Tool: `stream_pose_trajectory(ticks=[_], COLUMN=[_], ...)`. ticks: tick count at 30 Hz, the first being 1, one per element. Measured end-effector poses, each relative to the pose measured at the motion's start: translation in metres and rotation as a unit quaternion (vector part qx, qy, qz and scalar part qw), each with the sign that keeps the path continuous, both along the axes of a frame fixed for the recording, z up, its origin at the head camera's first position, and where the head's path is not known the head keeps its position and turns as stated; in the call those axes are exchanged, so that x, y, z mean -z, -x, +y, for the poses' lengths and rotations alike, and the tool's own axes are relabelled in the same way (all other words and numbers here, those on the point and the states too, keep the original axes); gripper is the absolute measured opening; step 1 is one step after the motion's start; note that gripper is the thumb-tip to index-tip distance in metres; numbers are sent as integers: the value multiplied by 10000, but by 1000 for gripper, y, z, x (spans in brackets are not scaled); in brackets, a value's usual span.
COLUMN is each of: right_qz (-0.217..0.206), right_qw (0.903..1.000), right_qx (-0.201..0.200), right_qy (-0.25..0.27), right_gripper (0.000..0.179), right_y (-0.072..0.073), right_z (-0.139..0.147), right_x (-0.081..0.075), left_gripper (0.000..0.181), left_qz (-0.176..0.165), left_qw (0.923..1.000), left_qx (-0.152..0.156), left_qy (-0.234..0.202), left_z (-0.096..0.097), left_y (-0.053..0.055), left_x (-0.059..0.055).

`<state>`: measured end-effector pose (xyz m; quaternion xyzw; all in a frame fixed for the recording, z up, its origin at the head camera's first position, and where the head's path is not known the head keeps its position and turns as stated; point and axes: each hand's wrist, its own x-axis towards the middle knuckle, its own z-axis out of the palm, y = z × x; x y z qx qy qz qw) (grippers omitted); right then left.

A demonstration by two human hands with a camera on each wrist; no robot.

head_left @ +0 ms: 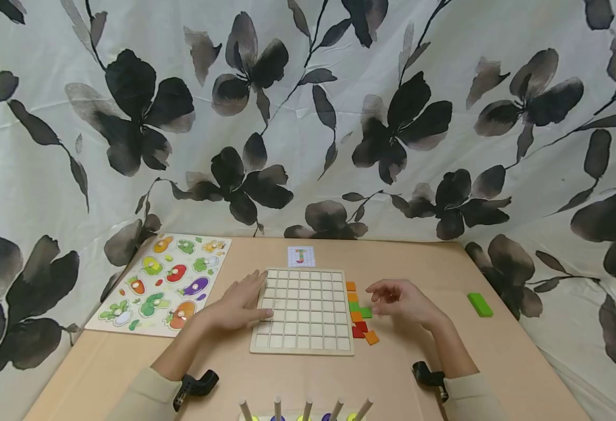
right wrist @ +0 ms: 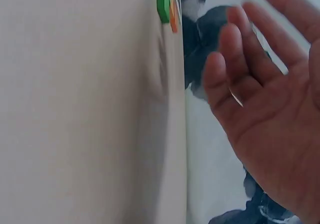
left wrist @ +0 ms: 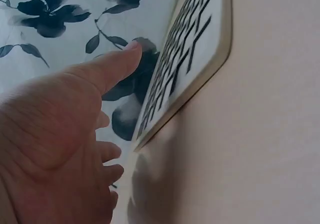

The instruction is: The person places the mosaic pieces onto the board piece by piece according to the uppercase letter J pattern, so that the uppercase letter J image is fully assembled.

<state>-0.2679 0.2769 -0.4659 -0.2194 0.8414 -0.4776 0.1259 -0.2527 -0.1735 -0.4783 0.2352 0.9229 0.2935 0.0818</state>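
Observation:
A pale wooden grid board [head_left: 301, 354] with rows of square recesses lies on the table, its edge also visible in the left wrist view. My left hand [head_left: 236, 305] is at the board's left side, fingers straight and thumb reaching over the rim. Along the right side sit small square tiles in orange [head_left: 351, 286], green [head_left: 365, 313] and red [head_left: 358, 332]. Just right of these tiles is my right hand [head_left: 404, 301], its fingers loosely bent. In the right wrist view, nothing shows between the fingers [right wrist: 240, 58] and the palm is bare.
Behind the board lies a small card [head_left: 301, 256] with a coloured grid figure. A vegetable picture board [head_left: 94, 321] is at the left. Farther right is a bright green block [head_left: 480, 305]. Wooden pegs [head_left: 308, 409] stand at the front edge, and a floral cloth [head_left: 308, 128] hangs behind.

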Motion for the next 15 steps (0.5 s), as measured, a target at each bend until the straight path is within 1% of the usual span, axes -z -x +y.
stream_pose_trajectory(ticks=[3,5,7,10,15], right_qz=[-421,-669,-827,-914,-916], right_qw=[9980,9947,9913,9877,9849], right_qx=[-468,-762,-981,-1203,-1397], right_qy=[-63,-166,-285,-400,-460], right_gripper=[38,35,31,27,23], right_y=[-2,-3,-3,-3,-3], right_z=[4,7,8,9,8], right_x=[3,5,8,9,11], left_gripper=[100,101,101,99,97], left_qz=[-183,-245,-249,-191,-135], left_qw=[9998,9996,9996,9995,9994], left_qx=[123,113,93,108,154], left_qy=[-2,42,131,231,287], left_z=[1,1,0,-1,-5], left_y=[-1,-2,-2,-2,-2], left_x=[6,9,12,15,16])
